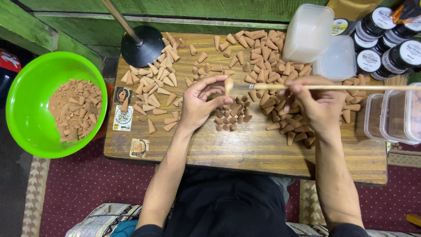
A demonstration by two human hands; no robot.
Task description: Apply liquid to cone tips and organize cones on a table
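- One head-worn camera, looking almost straight down from above the person's lap.
- Near enough that the wooden counter [245,149] fills mid-frame; its far edge lies toward 12 o'clock.

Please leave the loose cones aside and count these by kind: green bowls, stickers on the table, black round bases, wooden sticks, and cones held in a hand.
Green bowl: 1
Stickers on the table: 3
Black round base: 1
Wooden stick, in the right hand: 1
Cone, in the left hand: 1
Total: 7
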